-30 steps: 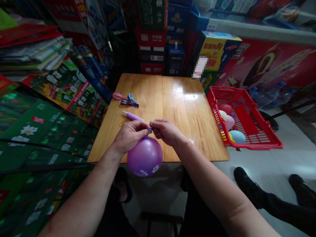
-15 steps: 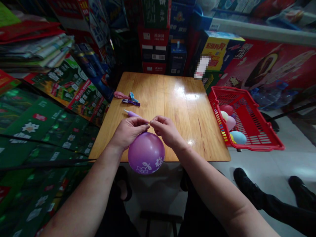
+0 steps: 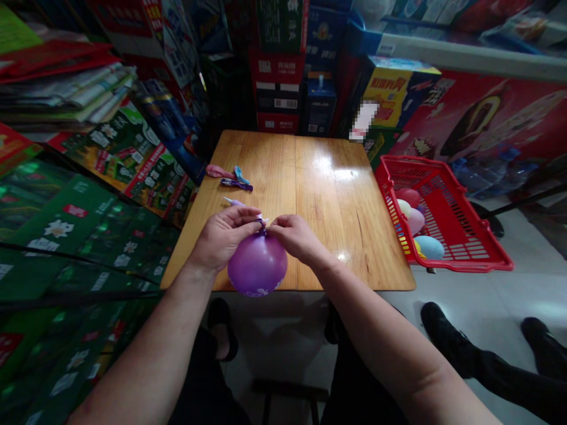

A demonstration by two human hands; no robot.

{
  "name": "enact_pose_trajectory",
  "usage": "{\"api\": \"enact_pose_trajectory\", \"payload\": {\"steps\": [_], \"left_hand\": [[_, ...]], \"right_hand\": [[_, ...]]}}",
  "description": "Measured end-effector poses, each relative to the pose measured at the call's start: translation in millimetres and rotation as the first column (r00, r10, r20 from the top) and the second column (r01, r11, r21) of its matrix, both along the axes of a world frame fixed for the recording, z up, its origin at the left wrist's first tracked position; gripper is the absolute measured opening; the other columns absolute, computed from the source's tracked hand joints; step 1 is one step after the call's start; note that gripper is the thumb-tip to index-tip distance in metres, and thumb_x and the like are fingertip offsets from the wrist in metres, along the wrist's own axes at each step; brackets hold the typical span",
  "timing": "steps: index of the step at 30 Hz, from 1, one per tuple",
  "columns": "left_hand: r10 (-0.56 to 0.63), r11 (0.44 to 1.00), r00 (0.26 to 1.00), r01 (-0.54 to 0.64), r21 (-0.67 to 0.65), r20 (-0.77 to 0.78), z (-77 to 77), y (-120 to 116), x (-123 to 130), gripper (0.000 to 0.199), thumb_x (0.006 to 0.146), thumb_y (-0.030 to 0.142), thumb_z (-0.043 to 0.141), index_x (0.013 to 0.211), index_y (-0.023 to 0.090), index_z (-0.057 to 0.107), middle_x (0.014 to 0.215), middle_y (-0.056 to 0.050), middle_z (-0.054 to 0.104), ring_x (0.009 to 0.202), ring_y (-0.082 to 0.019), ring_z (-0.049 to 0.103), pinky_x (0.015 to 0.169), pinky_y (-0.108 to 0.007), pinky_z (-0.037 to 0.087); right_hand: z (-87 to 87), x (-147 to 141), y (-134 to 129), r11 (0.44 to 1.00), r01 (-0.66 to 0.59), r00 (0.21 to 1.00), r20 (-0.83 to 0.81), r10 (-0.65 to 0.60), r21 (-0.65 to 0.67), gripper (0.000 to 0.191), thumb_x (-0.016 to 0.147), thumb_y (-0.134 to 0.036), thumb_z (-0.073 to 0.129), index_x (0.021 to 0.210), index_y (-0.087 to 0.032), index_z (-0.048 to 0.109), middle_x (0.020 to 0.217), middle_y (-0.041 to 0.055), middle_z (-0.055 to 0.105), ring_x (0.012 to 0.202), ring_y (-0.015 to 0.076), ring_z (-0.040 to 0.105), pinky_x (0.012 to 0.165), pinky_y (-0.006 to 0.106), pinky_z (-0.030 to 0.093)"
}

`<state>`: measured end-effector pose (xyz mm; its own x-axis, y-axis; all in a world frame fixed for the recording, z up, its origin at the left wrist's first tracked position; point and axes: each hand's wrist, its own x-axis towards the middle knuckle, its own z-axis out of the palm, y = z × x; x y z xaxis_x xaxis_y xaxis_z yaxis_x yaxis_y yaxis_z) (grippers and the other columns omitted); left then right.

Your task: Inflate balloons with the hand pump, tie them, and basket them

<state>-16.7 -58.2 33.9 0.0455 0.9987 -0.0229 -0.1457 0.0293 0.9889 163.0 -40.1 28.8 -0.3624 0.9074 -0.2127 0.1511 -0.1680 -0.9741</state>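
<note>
Left hand point(image 3: 221, 236) and right hand point(image 3: 295, 238) meeting above the near edge of the wooden desk point(image 3: 328, 195), each grip pinched shut on the neck of an inflated purple balloon point(image 3: 257, 264) hanging just below the fingers. Flat uninflated balloons point(image 3: 230, 176) on the desk's far left; red basket point(image 3: 447, 230) of inflated balloons to the right
</note>
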Motion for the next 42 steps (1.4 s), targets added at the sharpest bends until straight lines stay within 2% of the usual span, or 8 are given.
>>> {"api": "enact_pose_trajectory", "payload": {"steps": [3,7,12,16,26,30,36,42], "left_hand": [[0.027,0.997,0.99,-0.017,0.075,-0.14,-1.4,-3,5,0.022,0.075,0.028,0.082,0.094,0.018,0.077,0.094,-0.008,0.075,0.087,-0.019,0.07,0.082,-0.031,0.056],[0.066,0.991,0.973,-0.037,0.13,-0.222,-1.6,-5,8,0.018,0.077,0.031,0.081,0.091,0.02,0.079,0.092,-0.007,0.075,0.087,-0.02,0.069,0.084,-0.033,0.056],[0.039,0.974,0.954,0.03,0.226,-0.296,0.6,-8,13,0.012,0.08,0.029,0.077,0.09,0.022,0.079,0.094,-0.006,0.074,0.093,-0.022,0.068,0.09,-0.035,0.054],[0.02,0.962,0.916,0.092,0.259,-0.4,3.1,-10,14,0.017,0.081,0.026,0.076,0.097,0.022,0.079,0.096,-0.006,0.075,0.095,-0.023,0.069,0.093,-0.037,0.053],[-0.107,0.983,0.961,0.141,0.119,-0.255,2.1,-8,10,0.023,0.079,0.024,0.074,0.102,0.019,0.078,0.1,-0.009,0.075,0.094,-0.024,0.071,0.087,-0.037,0.057],[-0.119,0.981,0.957,0.154,0.116,-0.263,0.7,-8,9,0.02,0.08,0.025,0.075,0.099,0.019,0.078,0.097,-0.009,0.075,0.09,-0.023,0.071,0.084,-0.035,0.057],[-0.029,0.985,0.968,0.07,0.157,-0.249,-0.6,-6,12,0.014,0.077,0.027,0.079,0.089,0.019,0.076,0.089,-0.007,0.073,0.083,-0.02,0.069,0.079,-0.032,0.057],[-0.075,0.989,0.983,0.094,0.113,-0.167,-1.3,-3,11,0.025,0.075,0.031,0.082,0.093,0.017,0.072,0.092,-0.007,0.072,0.082,-0.019,0.069,0.076,-0.031,0.057]], "right_hand": [[-2.1,0,4,0.965,-0.042,0.982,-0.19,-0.008,-0.259,0.024,0.072,-0.024,0.064,0.057,-0.02,0.047,0.051,-0.0049,0.04,0.045,0.0074,0.03,0.042,0.024,0.017],[-0.1,9,13,0.835,-0.177,0.923,-0.382,-0.043,-0.521,0.023,0.071,-0.021,0.061,0.061,-0.021,0.041,0.051,-0.0068,0.038,0.042,0.0056,0.021,0.04,0.022,0.011],[-2.7,12,17,0.754,-0.259,0.9,-0.435,-0.039,-0.604,0.016,0.076,-0.019,0.059,0.067,-0.019,0.045,0.054,-0.0064,0.044,0.04,0.0047,0.023,0.038,0.02,0.01],[-4.0,10,16,0.73,-0.289,0.883,-0.467,-0.047,-0.619,0.012,0.077,-0.017,0.058,0.069,-0.017,0.05,0.053,-0.0069,0.045,0.04,0.004,0.021,0.038,0.019,0.01],[-4.3,12,14,0.771,-0.252,0.889,-0.455,-0.055,-0.585,0.014,0.075,-0.018,0.062,0.067,-0.016,0.052,0.054,-0.0059,0.048,0.041,0.0042,0.025,0.039,0.02,0.013],[-6.2,10,12,0.786,-0.237,0.891,-0.451,-0.059,-0.57,0.013,0.073,-0.016,0.062,0.065,-0.016,0.051,0.054,-0.0058,0.046,0.042,0.004,0.027,0.04,0.02,0.013],[-5.3,6,6,0.9,-0.112,0.906,-0.415,-0.082,-0.422,0.025,0.075,-0.03,0.075,0.07,-0.017,0.055,0.059,-0.0051,0.05,0.046,0.0056,0.038,0.043,0.02,0.021],[-2.5,6,2,0.952,-0.078,0.919,-0.391,-0.045,-0.295,0.03,0.073,-0.04,0.081,0.076,-0.017,0.061,0.064,-0.0048,0.054,0.051,0.0064,0.041,0.048,0.021,0.027]]}}
